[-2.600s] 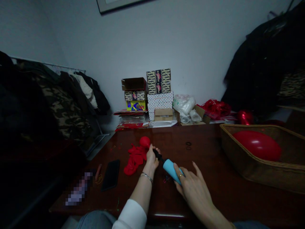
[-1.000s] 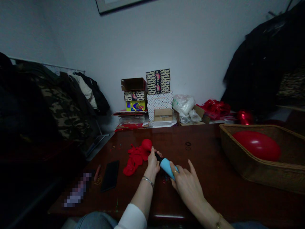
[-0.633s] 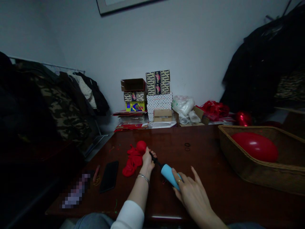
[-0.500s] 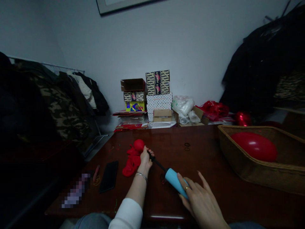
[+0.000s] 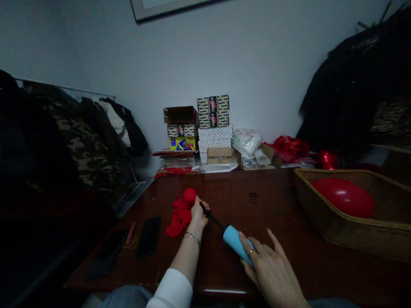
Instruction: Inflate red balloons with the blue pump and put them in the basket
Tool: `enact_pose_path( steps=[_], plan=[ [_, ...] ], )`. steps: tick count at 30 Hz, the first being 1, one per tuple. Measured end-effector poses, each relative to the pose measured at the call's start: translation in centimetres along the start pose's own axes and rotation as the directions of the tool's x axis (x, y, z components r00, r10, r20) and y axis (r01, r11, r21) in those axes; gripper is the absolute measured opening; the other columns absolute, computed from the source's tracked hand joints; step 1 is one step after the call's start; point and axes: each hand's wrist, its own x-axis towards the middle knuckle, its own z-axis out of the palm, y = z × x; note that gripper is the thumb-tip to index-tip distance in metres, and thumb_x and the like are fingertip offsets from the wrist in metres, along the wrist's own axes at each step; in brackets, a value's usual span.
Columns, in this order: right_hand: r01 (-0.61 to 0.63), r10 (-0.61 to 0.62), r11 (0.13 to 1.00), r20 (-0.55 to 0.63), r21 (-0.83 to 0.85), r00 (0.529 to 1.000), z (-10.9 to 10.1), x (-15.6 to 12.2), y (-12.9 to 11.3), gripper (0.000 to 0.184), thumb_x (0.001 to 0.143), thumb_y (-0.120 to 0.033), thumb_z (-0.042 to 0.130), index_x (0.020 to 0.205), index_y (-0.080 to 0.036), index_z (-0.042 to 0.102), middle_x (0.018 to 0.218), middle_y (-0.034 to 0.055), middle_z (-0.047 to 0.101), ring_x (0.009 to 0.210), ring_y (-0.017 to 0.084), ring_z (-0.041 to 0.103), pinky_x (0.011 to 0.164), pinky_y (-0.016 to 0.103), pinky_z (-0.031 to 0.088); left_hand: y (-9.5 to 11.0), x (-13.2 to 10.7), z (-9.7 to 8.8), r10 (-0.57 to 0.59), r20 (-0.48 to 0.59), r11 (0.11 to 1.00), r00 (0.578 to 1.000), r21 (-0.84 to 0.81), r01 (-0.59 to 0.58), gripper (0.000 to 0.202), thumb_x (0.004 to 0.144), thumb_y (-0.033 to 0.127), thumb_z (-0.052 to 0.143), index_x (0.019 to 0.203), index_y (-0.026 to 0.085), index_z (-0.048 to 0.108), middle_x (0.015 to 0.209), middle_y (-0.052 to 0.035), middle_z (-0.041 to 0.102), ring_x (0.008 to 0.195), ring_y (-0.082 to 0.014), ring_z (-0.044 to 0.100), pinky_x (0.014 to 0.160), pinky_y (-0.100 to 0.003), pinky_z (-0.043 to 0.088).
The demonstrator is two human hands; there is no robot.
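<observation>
My left hand [image 5: 197, 214] is closed around the black nozzle end of a hand pump, pinching the neck of a small, partly blown-up red balloon [image 5: 189, 195] onto it. My right hand [image 5: 268, 269] grips the light blue pump barrel [image 5: 236, 243], with the index and little finger sticking out. The black rod between the two hands is drawn out. A heap of limp red balloons [image 5: 177, 216] lies just left of my left hand on the dark wooden table [image 5: 276, 222].
A wicker basket [image 5: 337, 231] at the right holds an inflated red balloon [image 5: 343, 197]. A black phone [image 5: 148, 236] and a pen lie at the left. Boxes [image 5: 213, 128], bags and red ribbon line the far edge by the wall. Coats hang on both sides.
My right hand has slid the blue barrel in and out along the rod; it is now pulled back toward me. The little balloon at the nozzle stays small. My left hand has barely moved.
</observation>
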Motion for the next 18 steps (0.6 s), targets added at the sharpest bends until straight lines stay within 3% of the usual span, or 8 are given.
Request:
enact_pose_path(
  steps=[10, 18],
  plan=[
    [-0.047, 0.058, 0.996, 0.143, -0.075, 0.988, 0.6, 4.6, -2.0, 0.05, 0.08, -0.023, 0.059, 0.129, -0.019, 0.049, 0.089, 0.0034, 0.066, 0.074, 0.017, 0.061, 0.108, 0.049, 0.017, -2.3, -1.9, 0.0, -0.014, 0.076, 0.999, 0.997, 0.051, 0.01, 0.026, 0.088, 0.031, 0.053, 0.067, 0.018, 0.043, 0.051, 0.0034, 0.044, 0.042, -0.0081, 0.043, 0.043, -0.019, 0.039],
    [-0.037, 0.042, 0.998, 0.119, -0.045, 0.992, 1.1, 3.6, -1.9, 0.051, 0.08, -0.023, 0.058, 0.129, -0.02, 0.047, 0.091, 0.0038, 0.067, 0.074, 0.017, 0.062, 0.108, 0.049, 0.017, -1.5, -0.6, -0.2, 0.043, -0.021, 0.999, 0.999, 0.023, -0.043, 0.029, 0.092, 0.029, 0.045, 0.065, 0.018, 0.039, 0.048, 0.0056, 0.038, 0.037, -0.0057, 0.036, 0.038, -0.016, 0.029]
  ],
)
